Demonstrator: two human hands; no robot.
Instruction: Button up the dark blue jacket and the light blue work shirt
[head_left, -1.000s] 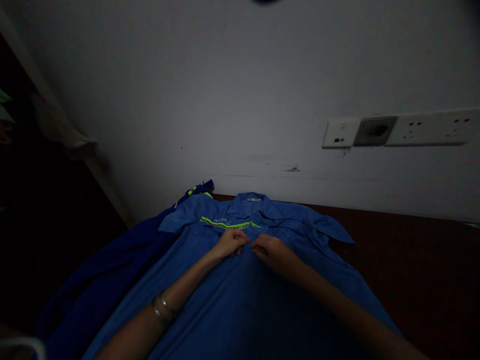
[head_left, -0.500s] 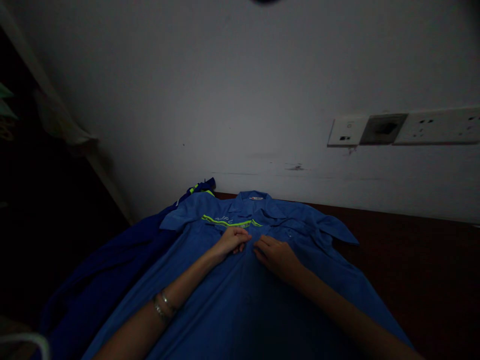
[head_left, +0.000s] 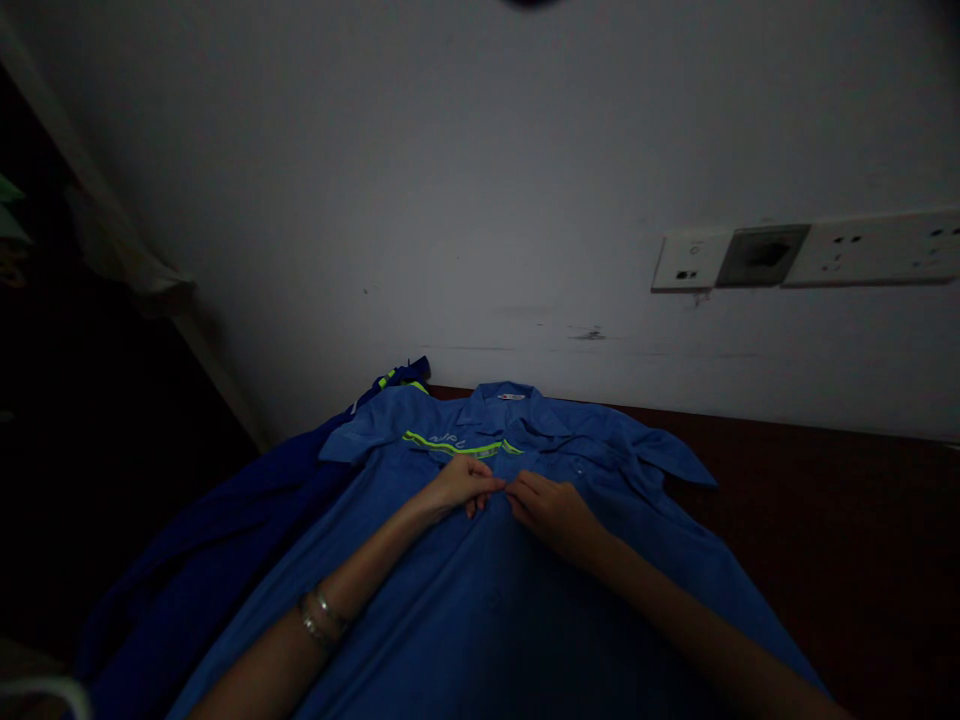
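- Blue short-sleeved cloth shirt (head_left: 480,580): spread beneath both hands — long axis pointing away from the person.
- Left hand (head_left: 463,485), right hand (head_left: 551,510): equally near; fingertips meet, apparently pinching front-centre cloth.

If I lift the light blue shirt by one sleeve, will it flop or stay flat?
The light blue shirt will probably flop, since it lies in soft creases. The collar might hold its shape a bit better, as it shows a clear folded outline. It's unlikely to roll or tip, being spread out on the dark surface.
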